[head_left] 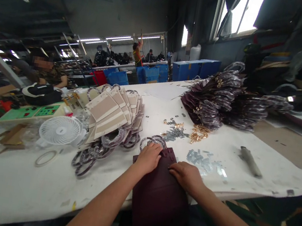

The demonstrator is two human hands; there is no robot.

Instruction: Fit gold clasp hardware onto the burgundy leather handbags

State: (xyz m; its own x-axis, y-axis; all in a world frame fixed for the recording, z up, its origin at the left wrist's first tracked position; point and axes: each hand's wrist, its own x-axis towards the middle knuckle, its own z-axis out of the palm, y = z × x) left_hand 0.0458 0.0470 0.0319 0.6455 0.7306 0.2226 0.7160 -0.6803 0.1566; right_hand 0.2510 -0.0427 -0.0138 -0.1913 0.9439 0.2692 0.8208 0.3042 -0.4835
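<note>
A dark maroon bag piece [159, 202] hangs over the table's front edge, its top end lying on the table. My left hand [148, 157] is closed on its upper left part, beside a plastic-wrapped handle [159, 140]. At the upper right edge of the bag piece, my right hand [188, 178] has its fingers bent and closed on it; its fingertips rest on the maroon surface. Just past my hands lie flat silver metal plates [203, 160], small dark metal parts [175, 133] and gold-coloured metal fittings [199, 133].
Left of my hands is a stack of beige-backed panels [111, 110] with wrapped handles. Maroon pieces with wrapped handles [216, 96] are heaped at the back right. A white fan [60, 130], a tape roll [45, 158] and a grey rod-like object [250, 162] also lie on the table [48, 196].
</note>
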